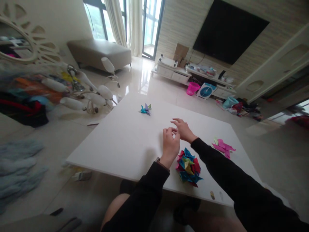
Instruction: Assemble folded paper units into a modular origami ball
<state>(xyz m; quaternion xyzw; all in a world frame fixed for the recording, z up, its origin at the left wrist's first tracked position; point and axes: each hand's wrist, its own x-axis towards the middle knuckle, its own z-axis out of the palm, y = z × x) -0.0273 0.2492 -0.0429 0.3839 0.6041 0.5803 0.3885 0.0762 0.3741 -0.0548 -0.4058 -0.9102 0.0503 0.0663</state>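
My left hand [171, 145] is held over the white table with its fingers curled and pressed together. Whatever lies between those fingertips is too small or too hidden to name. Touching or almost touching it, my right hand [184, 130] has its upper fingers stretched out, apart from the thumb. Just below both hands sits a ball of folded paper [188, 167] with blue, red and yellow-green points. To the right, beyond my right forearm, lie pink folded paper pieces [224, 147] with some light green. A small blue and lilac folded paper piece [146, 109] rests near the far edge.
The white table [120, 141] fills the middle; a small yellowish bit [212, 195] lies by its near edge. A lamp with several white shades [72, 103] stands on the left. Farther off are a pink basket [192, 88], a TV cabinet [172, 74] and a padded bench [101, 53].
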